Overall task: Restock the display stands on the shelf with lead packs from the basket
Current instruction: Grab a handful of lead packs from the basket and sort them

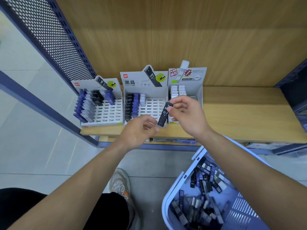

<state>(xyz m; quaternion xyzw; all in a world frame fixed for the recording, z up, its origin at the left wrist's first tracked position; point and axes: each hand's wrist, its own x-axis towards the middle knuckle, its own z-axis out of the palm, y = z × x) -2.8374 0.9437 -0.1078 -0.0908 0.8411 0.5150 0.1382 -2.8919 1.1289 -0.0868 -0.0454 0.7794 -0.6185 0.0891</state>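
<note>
Three cardboard display stands sit on the wooden shelf: the left stand holds purple, grey and black lead packs, the middle stand has black, purple and white packs at its left, and the right stand holds white packs. My right hand pinches the top of a black lead pack marked HB 0.7, hanging in front of the middle stand. My left hand is just below and left of it, fingers curled, fingertips near the pack's lower end. The blue basket at the lower right holds several loose packs.
A perforated metal side panel bounds the shelf on the left. My shoe stands on the tiled floor below the shelf edge. More goods lie on a lower shelf. The shelf's right half is bare wood.
</note>
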